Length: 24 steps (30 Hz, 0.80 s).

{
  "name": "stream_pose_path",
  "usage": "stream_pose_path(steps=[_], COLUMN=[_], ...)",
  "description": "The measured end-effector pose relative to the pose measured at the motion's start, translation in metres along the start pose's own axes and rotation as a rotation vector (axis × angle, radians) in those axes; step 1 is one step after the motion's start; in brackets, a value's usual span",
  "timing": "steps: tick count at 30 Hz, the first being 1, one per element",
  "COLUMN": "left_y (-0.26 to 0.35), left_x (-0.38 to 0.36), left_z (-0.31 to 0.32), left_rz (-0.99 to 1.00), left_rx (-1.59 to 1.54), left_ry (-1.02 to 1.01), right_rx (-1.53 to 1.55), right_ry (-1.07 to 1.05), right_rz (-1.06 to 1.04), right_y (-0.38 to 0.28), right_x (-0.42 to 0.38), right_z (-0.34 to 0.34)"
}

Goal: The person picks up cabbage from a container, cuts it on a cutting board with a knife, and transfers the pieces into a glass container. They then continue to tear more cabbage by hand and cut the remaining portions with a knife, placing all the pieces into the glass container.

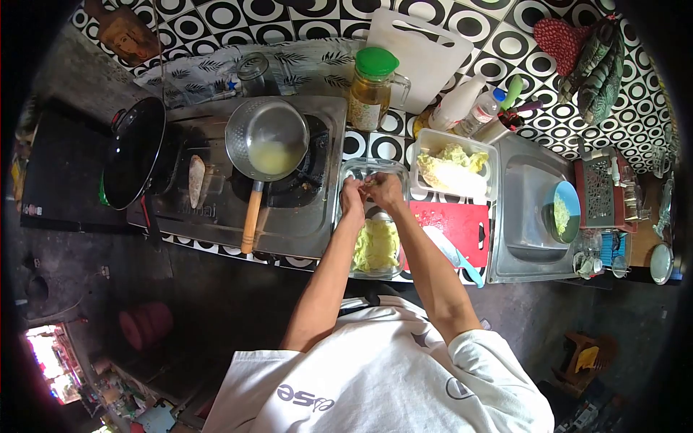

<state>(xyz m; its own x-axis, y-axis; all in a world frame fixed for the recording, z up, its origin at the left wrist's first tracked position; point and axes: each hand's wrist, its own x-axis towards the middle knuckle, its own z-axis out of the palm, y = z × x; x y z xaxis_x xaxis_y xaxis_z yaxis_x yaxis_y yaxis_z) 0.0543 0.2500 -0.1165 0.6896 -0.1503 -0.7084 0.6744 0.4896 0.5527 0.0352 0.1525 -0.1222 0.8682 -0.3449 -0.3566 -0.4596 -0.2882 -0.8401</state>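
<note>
My left hand (353, 196) and my right hand (383, 190) meet over the far part of a clear glass dish (400, 172). Their fingers are pressed together around something too small to make out. Pale green cabbage leaves (376, 246) lie in the near part of that dish. Right of my hands, a clear plastic container (493, 169) holds more leaves (452, 167). A red cutting board (473, 216) lies nearer me, beside my right forearm, with a knife (468, 268) with a light blue handle on it.
On the stove (216, 227) stands a saucepan (267, 139) with yellowish liquid, its wooden handle towards me. A black pan lid (135, 153) is further left. Behind the dish stands a green-lidded jug (368, 94). The sink (521, 249) at the right holds a blue bowl (572, 209).
</note>
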Motion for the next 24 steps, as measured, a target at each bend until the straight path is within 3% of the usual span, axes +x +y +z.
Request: stream_pose_path(steps=[6, 9, 12, 13, 14, 15, 16, 17, 19, 22, 24], left_y=[-0.01, -0.02, -0.024, 0.001, 0.0, -0.002, -0.005, -0.015, -0.014, -0.019, -0.02], left_x=[0.01, 0.005, 0.008, -0.042, -0.045, -0.043, -0.04, -0.029, -0.033, -0.032, -0.03], left_z=[-0.001, 0.003, -0.008, 0.018, 0.015, 0.012, 0.006, -0.001, -0.002, -0.009, -0.014], left_rz=[0.037, 0.031, 0.127, 0.133, 0.133, 0.243, 0.354, 0.405, 0.373, 0.376, 0.486], left_rx=[0.1, 0.138, 0.36, 0.239, 0.243, 0.296, 0.347, 0.331, 0.342, 0.362, 0.517], left_ry=[-0.101, -0.126, -0.134, -0.021, -0.022, 0.001, 0.025, 0.03, 0.027, 0.038, 0.052], right_rx=[0.494, 0.52, 0.506, 0.509, 0.293, 0.077, 0.08, -0.155, -0.508, -0.666, -0.709], right_ry=[0.072, 0.252, 0.231, 0.233, 0.245, 0.254, 0.254, 0.283, 0.247, 0.118, 0.125], right_rz=[0.126, 0.193, 0.255, 0.257, 0.199, 0.138, 0.137, 0.006, -0.182, -0.141, -0.119], right_y=[-0.002, 0.002, 0.0, -0.004, -0.012, -0.016, -0.012, -0.007, 0.001, -0.011, -0.011], right_x=[-0.009, -0.007, -0.004, -0.007, -0.011, -0.013, -0.011, -0.01, -0.007, -0.021, -0.019], right_z=[0.012, 0.02, 0.017, 0.013, 0.009, 0.006, 0.007, 0.009, 0.012, 0.004, 0.007])
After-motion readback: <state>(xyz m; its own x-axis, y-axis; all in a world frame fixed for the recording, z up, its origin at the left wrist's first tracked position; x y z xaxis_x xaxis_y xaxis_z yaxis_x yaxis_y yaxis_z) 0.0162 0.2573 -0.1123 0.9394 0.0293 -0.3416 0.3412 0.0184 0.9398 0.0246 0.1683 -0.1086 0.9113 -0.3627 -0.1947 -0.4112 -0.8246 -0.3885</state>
